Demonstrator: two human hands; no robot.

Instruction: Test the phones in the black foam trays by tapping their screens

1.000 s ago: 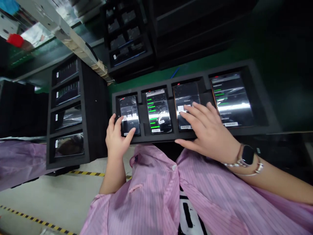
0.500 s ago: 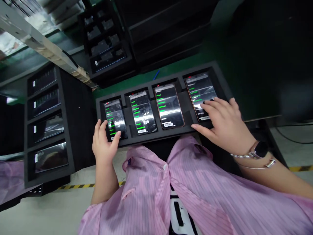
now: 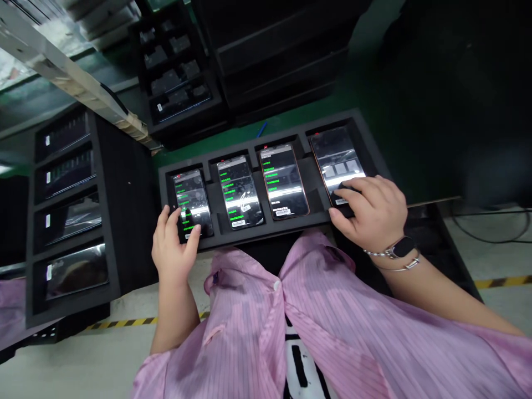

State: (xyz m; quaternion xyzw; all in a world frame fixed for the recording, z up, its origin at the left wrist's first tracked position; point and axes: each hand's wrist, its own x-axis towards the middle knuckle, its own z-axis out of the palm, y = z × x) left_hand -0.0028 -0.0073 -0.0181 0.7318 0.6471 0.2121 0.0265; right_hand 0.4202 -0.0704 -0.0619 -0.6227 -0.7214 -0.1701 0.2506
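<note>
A black foam tray (image 3: 286, 224) lies across in front of me, with several phones in its slots. The leftmost phone (image 3: 193, 199), the second phone (image 3: 239, 191) and the third phone (image 3: 284, 180) show green text lines on dark screens. On the rightmost phone (image 3: 336, 158) the screen shows pale square tiles instead. My left hand (image 3: 173, 241) rests on the tray's left end, fingers apart, thumb over the leftmost phone's lower part. My right hand (image 3: 368, 210) is spread at the rightmost phone, fingertips on its lower screen and thumb by the tray's front edge.
At the left stands a stack of black trays (image 3: 110, 221) with phones in the top one. Behind, another slotted tray (image 3: 183, 119) holds phones or parts. A blue pen-like item (image 3: 261, 129) lies on the green surface (image 3: 245, 134). A taped post (image 3: 78, 83) crosses the upper left.
The rightmost phone's screen has changed from green text lines to pale tiles. My right hand has shifted slightly, its fingers more bent. The whole view has moved a little.
</note>
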